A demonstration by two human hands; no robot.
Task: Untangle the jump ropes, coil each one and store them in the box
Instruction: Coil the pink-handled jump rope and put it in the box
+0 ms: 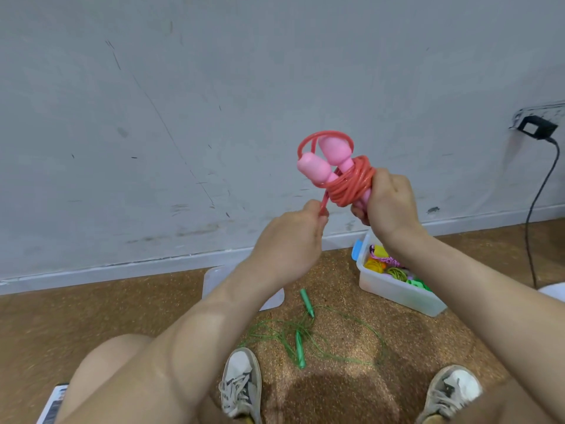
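wall (214,87): pale grey, scuffed | baseboard (122,271): white | floor (91,316): brown, speckled | black plug (536,127) on wall, cable (527,240) hanging down

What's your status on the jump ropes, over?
Right hand grips pink rope, wound round its handles; left hand pinches its free strand. Green rope loose on floor, uncoiled. Box open, other ropes inside.

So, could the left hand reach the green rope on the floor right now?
Likely not yet: the left hand pinches the pink rope. Otherwise the green rope lies uncovered on the floor ahead.
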